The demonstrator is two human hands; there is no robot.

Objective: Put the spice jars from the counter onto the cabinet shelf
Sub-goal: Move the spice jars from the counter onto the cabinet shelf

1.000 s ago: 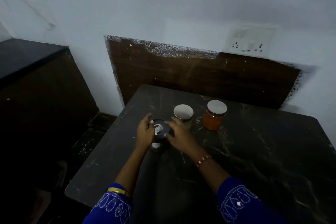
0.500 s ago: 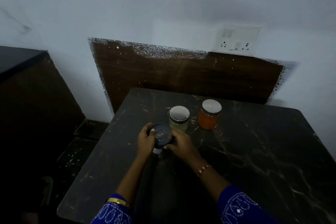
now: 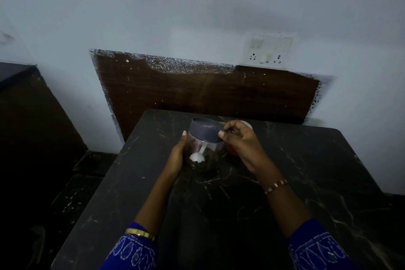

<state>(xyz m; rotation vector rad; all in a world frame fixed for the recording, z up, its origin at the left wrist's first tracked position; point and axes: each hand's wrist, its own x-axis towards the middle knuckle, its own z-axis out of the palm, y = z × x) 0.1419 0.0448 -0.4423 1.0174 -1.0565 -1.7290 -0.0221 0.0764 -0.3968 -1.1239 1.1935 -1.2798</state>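
The dark marble counter [image 3: 285, 182] stands against a pale wall [image 3: 197, 6] with a brown panel [image 3: 208, 92] and a socket plate [image 3: 266, 51]; above the counter's far end both hands hold a clear, dark-lidded jar [image 3: 205, 138], tilted; the left hand [image 3: 178, 153] clasps its body, the right hand [image 3: 240, 141] pinches the lid rim; an orange jar [image 3: 232, 151] shows behind the right hand.

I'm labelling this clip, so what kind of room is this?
Probably a dim home kitchen or pantry corner: a dark marble-look counter against a wall, a switch and socket plate above it, and a dark-lidded jar held in both hands.
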